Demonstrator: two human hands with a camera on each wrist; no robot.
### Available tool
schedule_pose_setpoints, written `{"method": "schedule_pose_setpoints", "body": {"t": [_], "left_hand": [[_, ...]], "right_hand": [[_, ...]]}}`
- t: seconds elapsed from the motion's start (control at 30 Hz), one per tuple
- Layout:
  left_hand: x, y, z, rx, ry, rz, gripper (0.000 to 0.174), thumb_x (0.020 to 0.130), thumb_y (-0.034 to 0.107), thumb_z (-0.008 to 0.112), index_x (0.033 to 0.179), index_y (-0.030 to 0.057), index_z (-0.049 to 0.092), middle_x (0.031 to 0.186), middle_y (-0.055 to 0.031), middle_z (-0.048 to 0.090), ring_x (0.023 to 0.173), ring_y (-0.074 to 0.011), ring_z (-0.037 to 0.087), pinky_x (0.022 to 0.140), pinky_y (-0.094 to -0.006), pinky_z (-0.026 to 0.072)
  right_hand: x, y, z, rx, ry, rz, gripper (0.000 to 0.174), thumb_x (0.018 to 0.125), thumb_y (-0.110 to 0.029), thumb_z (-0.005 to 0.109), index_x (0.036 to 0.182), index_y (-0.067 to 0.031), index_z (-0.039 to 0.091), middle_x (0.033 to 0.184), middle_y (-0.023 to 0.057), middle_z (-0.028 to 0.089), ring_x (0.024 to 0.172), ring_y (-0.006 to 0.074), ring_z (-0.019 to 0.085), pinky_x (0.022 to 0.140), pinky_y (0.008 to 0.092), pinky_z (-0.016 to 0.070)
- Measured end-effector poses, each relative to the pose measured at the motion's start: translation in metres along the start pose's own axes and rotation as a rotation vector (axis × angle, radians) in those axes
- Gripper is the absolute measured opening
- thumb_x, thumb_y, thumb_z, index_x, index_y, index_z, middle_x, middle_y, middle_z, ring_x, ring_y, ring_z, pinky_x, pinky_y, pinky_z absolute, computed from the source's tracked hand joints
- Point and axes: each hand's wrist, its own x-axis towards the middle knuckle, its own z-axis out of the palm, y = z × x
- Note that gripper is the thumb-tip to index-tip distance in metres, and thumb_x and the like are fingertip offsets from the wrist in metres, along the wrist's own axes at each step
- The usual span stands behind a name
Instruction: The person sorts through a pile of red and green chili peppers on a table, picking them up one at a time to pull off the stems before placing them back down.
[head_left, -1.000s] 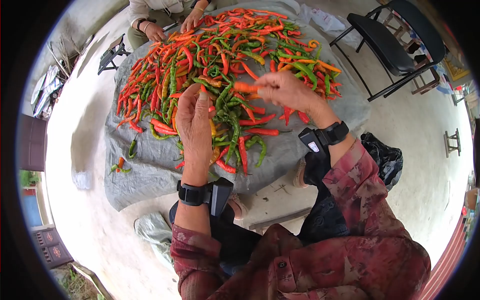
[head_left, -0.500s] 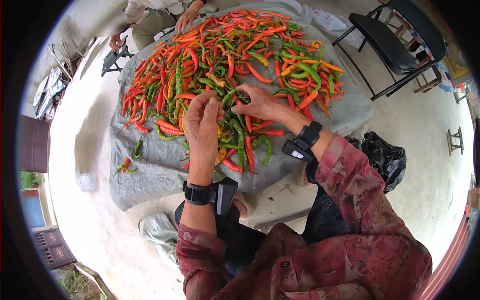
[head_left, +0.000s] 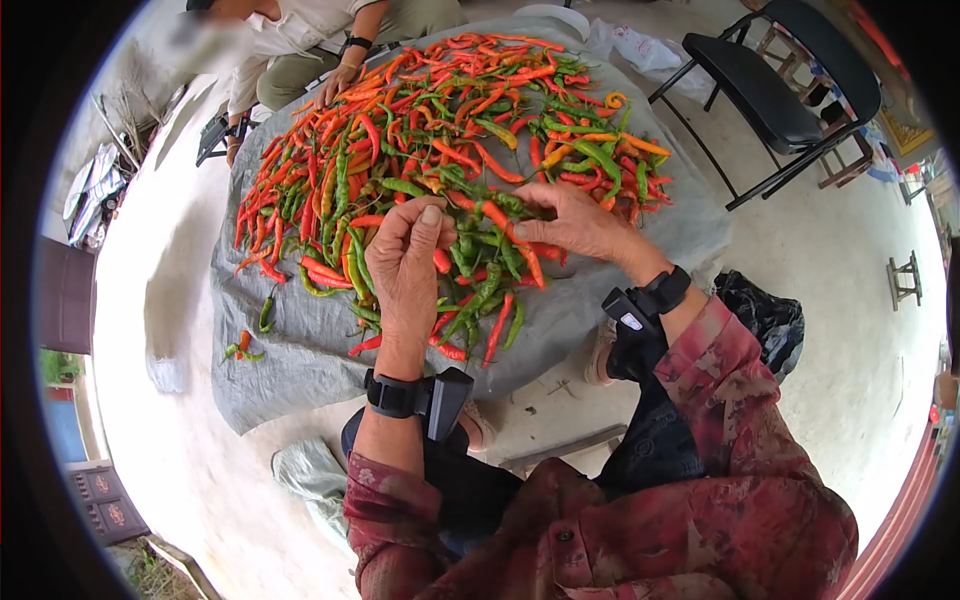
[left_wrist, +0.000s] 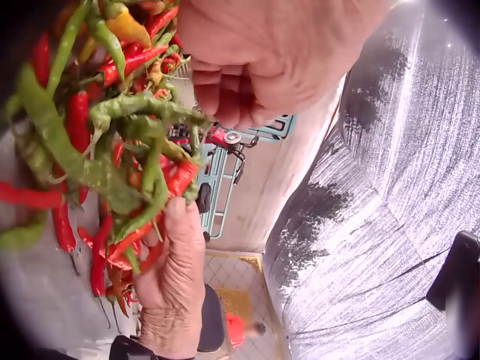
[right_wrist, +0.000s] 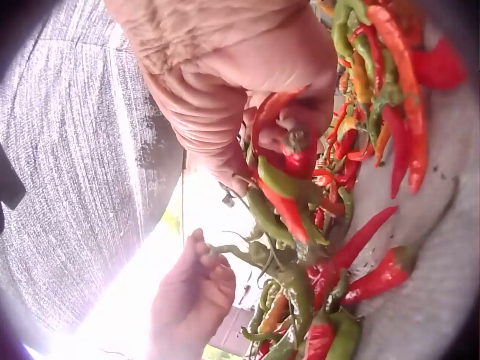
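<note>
Red, orange and green chili peppers (head_left: 300,180) lie heaped on a grey cloth (head_left: 300,375). My left hand (head_left: 405,260) is over the near part of the heap, thumb against its curled fingers. At those fingertips is the thin end of a green chili pepper (right_wrist: 244,255), pinched there. To the right, my right hand (head_left: 580,225) curls round a long red chili pepper (head_left: 512,225). In the right wrist view, green chili peppers (right_wrist: 281,180) overlap the red one just below this hand. Its palm side is partly hidden in the head view.
Another person's hand (head_left: 340,85) is at the heap's far left edge. A black folding chair (head_left: 760,100) stands at the back right. On the floor lie a black plastic bag (head_left: 765,325) and a pale sack (head_left: 310,475). A few loose peppers (head_left: 243,347) are at the cloth's left.
The orange-red pepper held by my right hand at first was gone half a second ago; now that hand holds another red one. The red pepper at my left fingertips is no longer there.
</note>
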Motion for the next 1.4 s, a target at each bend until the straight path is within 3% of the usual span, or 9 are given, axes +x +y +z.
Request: {"method": "schedule_pose_setpoints", "body": {"t": [0.03,0.07,0.2,0.53,0.6,0.7,0.83,1.0,1.4], "left_hand": [[-0.001,0.000,0.004,0.001,-0.010,0.000,0.016,0.090,0.017,0.056,0.095,0.0026,0.061,0.078,-0.0003,0.059,0.070,-0.0077,0.052,0.066,-0.0219,0.0434],[-0.002,-0.001,0.008,-0.016,-0.034,0.017,0.016,0.090,0.017,0.056,0.095,0.0024,0.061,0.078,-0.0006,0.059,0.070,-0.0079,0.052,0.065,-0.0221,0.0433],[0.001,-0.003,0.017,-0.028,-0.060,0.063,0.015,0.090,0.017,0.057,0.094,0.0026,0.061,0.079,-0.0002,0.060,0.070,-0.0059,0.053,0.065,-0.0198,0.0433],[0.004,-0.006,0.028,-0.035,-0.078,0.051,0.015,0.090,0.016,0.056,0.093,0.0021,0.060,0.079,-0.0010,0.059,0.071,-0.0069,0.051,0.068,-0.0210,0.0433],[0.004,-0.007,0.030,-0.026,-0.068,0.057,0.014,0.091,0.017,0.056,0.093,0.0039,0.059,0.078,-0.0004,0.058,0.070,-0.0071,0.051,0.063,-0.0204,0.0419],[0.003,-0.007,0.031,-0.015,-0.065,0.037,0.014,0.091,0.019,0.055,0.094,0.0059,0.059,0.076,0.0003,0.057,0.068,-0.0072,0.051,0.059,-0.0197,0.0403],[0.000,-0.007,0.031,-0.006,-0.135,0.053,0.014,0.090,0.018,0.056,0.094,0.0054,0.059,0.077,0.0001,0.058,0.069,-0.0072,0.052,0.062,-0.0197,0.0409],[-0.001,-0.010,0.034,-0.003,-0.157,-0.010,0.015,0.090,0.016,0.056,0.093,0.0023,0.060,0.078,0.0013,0.058,0.073,-0.0060,0.054,0.068,-0.0210,0.0449],[-0.004,-0.009,0.032,-0.211,-0.222,-0.082,0.011,0.091,0.014,0.054,0.095,0.0047,0.056,0.081,0.0003,0.055,0.074,-0.0086,0.050,0.069,-0.0228,0.0416]], "right_hand": [[-0.002,0.001,-0.002,-0.227,-0.117,0.038,0.053,0.077,-0.045,0.064,0.096,0.0026,0.053,0.083,0.0155,0.057,0.077,0.0241,0.056,0.070,0.0344,0.0435],[-0.006,0.005,0.003,-0.235,-0.020,-0.088,0.052,0.082,-0.047,0.058,0.088,0.0031,0.049,0.076,0.0171,0.053,0.071,0.0270,0.054,0.066,0.0367,0.0423],[-0.013,0.001,-0.004,-0.165,0.051,-0.142,0.036,0.087,-0.034,0.055,0.098,-0.0002,0.057,0.072,0.0134,0.056,0.069,0.0283,0.056,0.067,0.0360,0.0449],[-0.019,0.000,-0.012,-0.412,0.282,-0.380,0.019,0.085,-0.015,0.060,0.100,-0.0037,0.061,0.086,0.0095,0.060,0.080,0.0219,0.059,0.071,0.0322,0.0462],[-0.021,-0.005,-0.012,-0.100,0.349,-0.275,0.024,0.087,-0.023,0.057,0.093,-0.0004,0.059,0.071,0.0091,0.060,0.064,0.0185,0.058,0.060,0.0299,0.0473],[-0.025,-0.010,-0.018,0.145,0.298,-0.137,0.026,0.091,-0.026,0.053,0.091,0.0003,0.057,0.066,0.0051,0.057,0.059,0.0110,0.054,0.055,0.0252,0.0454],[-0.028,-0.016,-0.021,0.330,0.199,-0.073,0.027,0.093,-0.027,0.050,0.092,-0.0007,0.056,0.068,0.0022,0.057,0.060,0.0070,0.052,0.055,0.0222,0.0444],[-0.025,-0.009,-0.008,0.842,0.096,0.067,0.020,0.094,-0.022,0.048,0.101,-0.0043,0.053,0.082,0.0016,0.059,0.068,0.0065,0.052,0.062,0.0207,0.0455],[-0.020,-0.001,0.002,1.119,-0.060,0.029,0.017,0.092,-0.018,0.051,0.107,-0.0083,0.053,0.090,0.0018,0.059,0.076,0.0083,0.054,0.067,0.0240,0.0466]]}}
